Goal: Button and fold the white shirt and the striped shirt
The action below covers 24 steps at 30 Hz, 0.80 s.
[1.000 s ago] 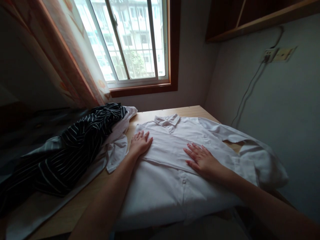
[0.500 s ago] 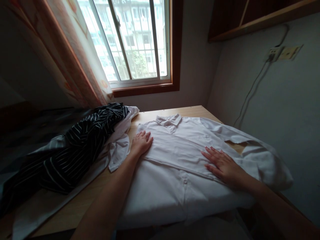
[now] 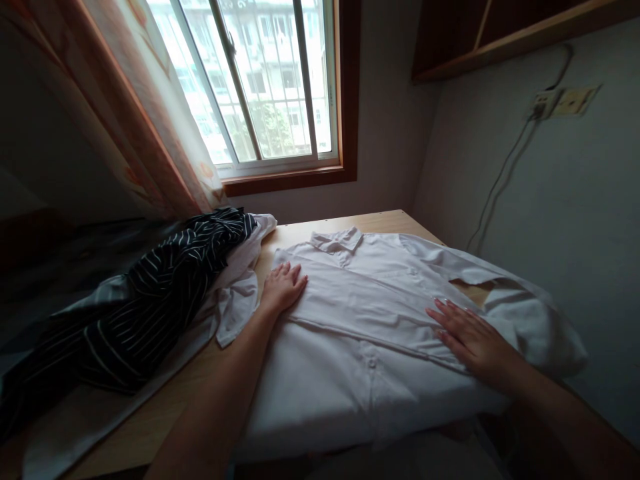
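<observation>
The top edge crops the orange-and-white floral curtain, metal-framed glass window and, upper right, brown wooden shelf. Around mid-frame, the bare left hand and bare right hand hide patches of the white collared fabric shirt. Lower left, the frame's edge cuts off the black, white-striped fabric garment.

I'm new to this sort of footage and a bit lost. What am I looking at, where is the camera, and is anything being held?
There is no machine here, just a person's two bare hands. Every picture comes from one camera worn on the person's head, looking forward and down, so the forearms enter from the bottom and lower right. A white shirt lies spread on a wooden table, its collar toward the window. The left hand and right hand rest palm-down on it; neither appears to grip anything. To the left lies a heap: a black striped garment over white cloth.
</observation>
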Available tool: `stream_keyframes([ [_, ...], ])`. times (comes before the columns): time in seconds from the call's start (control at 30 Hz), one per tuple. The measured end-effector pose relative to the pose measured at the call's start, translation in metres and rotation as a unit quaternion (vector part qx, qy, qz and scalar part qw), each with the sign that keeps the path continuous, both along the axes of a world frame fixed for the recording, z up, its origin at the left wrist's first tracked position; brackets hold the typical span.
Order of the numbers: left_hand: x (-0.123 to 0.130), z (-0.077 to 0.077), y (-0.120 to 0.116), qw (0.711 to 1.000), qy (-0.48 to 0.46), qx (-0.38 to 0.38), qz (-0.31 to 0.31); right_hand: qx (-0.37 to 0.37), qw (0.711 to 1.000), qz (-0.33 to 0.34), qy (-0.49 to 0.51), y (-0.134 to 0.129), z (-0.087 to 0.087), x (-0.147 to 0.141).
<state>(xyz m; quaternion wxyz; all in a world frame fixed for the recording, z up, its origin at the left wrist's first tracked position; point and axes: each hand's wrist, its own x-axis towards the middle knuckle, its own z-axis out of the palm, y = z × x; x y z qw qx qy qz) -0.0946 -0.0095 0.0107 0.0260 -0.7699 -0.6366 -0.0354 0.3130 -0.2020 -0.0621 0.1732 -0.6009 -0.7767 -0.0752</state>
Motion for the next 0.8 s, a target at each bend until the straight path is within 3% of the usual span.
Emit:
stream_keyframes([
  [0.23,0.003,0.009,-0.011,0.998,0.005,-0.061,-0.016,0.029,0.999,0.008,-0.011,0.0,-0.001,-0.001],
  [0.6,0.04,0.011,-0.046,0.962,-0.02,-0.103,-0.252,0.0,1.0,0.003,0.011,0.0,0.002,-0.002],
  [0.7,0.043,0.012,-0.049,0.953,-0.026,-0.104,-0.285,-0.053,0.998,0.003,0.021,0.001,0.014,0.0],
  [0.8,0.042,0.011,-0.048,0.951,-0.028,-0.097,-0.293,-0.1,0.995,0.015,0.023,0.01,0.043,-0.015],
])
